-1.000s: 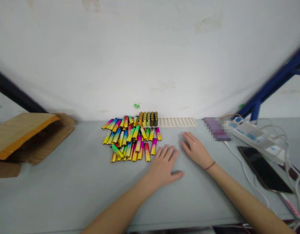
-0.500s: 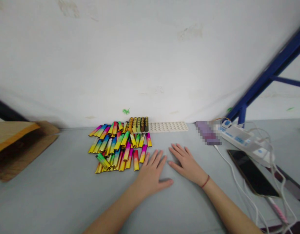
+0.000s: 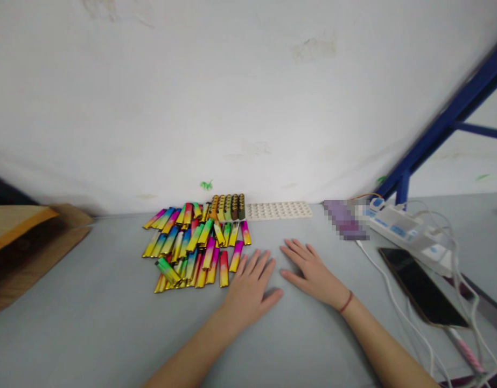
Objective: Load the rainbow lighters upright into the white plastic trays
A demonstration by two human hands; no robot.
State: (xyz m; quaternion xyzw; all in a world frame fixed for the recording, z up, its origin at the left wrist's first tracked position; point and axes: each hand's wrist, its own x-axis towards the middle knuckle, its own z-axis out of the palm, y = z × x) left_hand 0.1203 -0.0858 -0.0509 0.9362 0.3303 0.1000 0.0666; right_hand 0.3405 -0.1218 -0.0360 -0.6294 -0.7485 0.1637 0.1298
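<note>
My left hand (image 3: 250,288) lies flat on the grey table with its fingers spread, holding nothing. Its fingertips are just right of a loose pile of shiny flat cases (image 3: 210,253), like lighter shells, coloured gold fading to pink, green, blue or red. My right hand (image 3: 308,272), a thin red band round its wrist, also rests palm down with fingers apart and nothing in it. Beyond the hands, a white tray with rows of holes (image 3: 280,210) lies along the wall. At its left end, several short dark-topped pieces (image 3: 229,207) stand upright in rows.
An open brown paper bag (image 3: 42,258) lies at the left. To the right are a blurred purple item (image 3: 345,220), a white power strip (image 3: 410,231), a black phone (image 3: 421,288) and white cables (image 3: 393,293). A blue metal frame (image 3: 446,118) rises behind them.
The view has shifted very slightly. Both hands stay flat in nearly the same place, and the pile and tray are unchanged.
</note>
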